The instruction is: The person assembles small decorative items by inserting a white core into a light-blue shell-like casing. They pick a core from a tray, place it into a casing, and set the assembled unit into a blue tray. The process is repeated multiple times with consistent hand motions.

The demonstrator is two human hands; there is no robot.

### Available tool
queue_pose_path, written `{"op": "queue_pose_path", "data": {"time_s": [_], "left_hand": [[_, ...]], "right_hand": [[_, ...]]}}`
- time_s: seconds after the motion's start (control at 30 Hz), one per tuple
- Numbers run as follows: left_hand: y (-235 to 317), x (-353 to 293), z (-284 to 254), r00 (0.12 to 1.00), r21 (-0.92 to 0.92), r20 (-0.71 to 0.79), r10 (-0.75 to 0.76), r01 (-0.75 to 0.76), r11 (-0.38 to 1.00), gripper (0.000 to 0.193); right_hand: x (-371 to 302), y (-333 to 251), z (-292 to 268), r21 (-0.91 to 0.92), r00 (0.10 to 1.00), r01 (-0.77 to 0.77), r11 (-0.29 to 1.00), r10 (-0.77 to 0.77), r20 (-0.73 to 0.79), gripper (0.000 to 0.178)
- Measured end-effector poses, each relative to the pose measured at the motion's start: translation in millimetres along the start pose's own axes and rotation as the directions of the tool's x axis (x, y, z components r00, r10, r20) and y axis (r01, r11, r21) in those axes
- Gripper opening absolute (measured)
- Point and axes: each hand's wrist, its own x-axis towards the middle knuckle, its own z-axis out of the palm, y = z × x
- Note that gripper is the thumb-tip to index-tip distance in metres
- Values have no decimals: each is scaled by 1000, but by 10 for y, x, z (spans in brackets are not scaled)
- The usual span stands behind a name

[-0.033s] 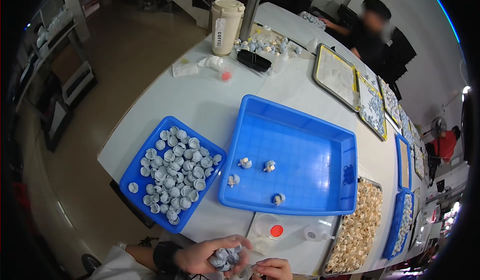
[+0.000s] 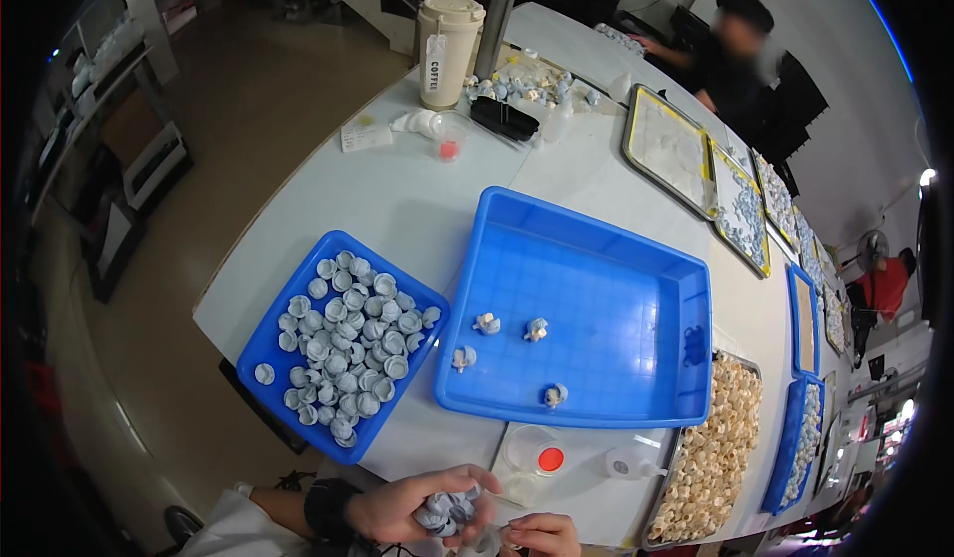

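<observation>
My left hand (image 2: 422,505) is at the lower edge, palm up, with fingers curled round several small grey-blue cup-shaped pieces (image 2: 447,512). Close to its right is my right hand (image 2: 542,535), cut by the picture's edge, thumb and fingers pinched together. A pale, blurred thing (image 2: 485,543) shows between the two hands; I cannot make out what the right fingers hold. Left of centre, a small blue tray (image 2: 260,330) is heaped with like grey-blue cups (image 2: 348,348). The large blue bin (image 2: 596,214) beside it contains several small assembled pieces (image 2: 536,330) in grey-blue and cream.
A clear round tub (image 2: 527,448) with a red spot and a small white bottle (image 2: 624,464) stand before the bin. Right of them lies a tray of cream pieces (image 2: 711,468). A tall cream cup (image 2: 447,50) stands farther back. Another person (image 2: 735,60) sits across the table.
</observation>
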Motion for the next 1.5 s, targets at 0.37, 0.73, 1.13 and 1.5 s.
{"op": "queue_pose_path", "data": {"time_s": [0.37,0.73,1.13,1.5], "left_hand": [[225,122,-361,964,53,256,-72,60,997,25],[396,31,-339,970,124,243,-22,-9,992,23],[206,83,-291,968,354,232,-95,7,935,31],[117,248,-267,972,513,191,-136,20,858,36]], "right_hand": [[86,38,21,43,999,-37,998,36,11,22],[132,62,16,40,998,-48,998,47,46,21],[93,76,-3,68,996,-80,995,76,50,23],[149,117,-52,127,972,-19,992,-11,236,24]]}}
